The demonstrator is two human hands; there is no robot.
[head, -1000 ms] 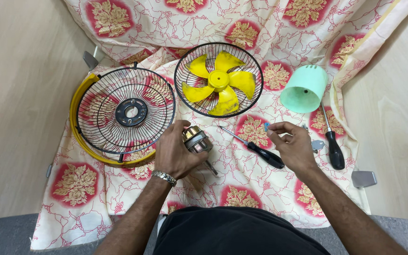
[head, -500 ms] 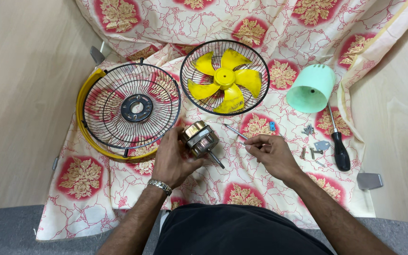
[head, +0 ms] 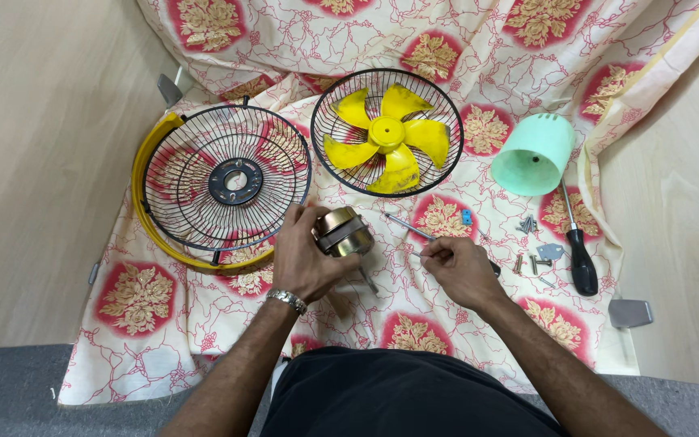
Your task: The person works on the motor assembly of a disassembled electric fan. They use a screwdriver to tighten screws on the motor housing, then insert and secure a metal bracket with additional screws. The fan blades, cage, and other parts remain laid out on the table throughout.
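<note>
Steadying for access, the motor (head: 343, 232) is being gripped by L hand (head: 305, 260); screwdriver (head: 414, 232) is being pinched by R hand (head: 456, 267) near it.

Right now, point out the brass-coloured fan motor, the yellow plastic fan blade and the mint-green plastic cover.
brass-coloured fan motor (head: 341, 231), head view, on its rounded metal casing
yellow plastic fan blade (head: 387, 133), head view, on its centre hub
mint-green plastic cover (head: 533, 154), head view, on its side wall

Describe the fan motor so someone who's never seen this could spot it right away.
On the floral cloth, look just below the gap between the two round wire fan guards. The fan motor sits in the left hand, the only brassy metal cylinder there, with a dark band.
</note>
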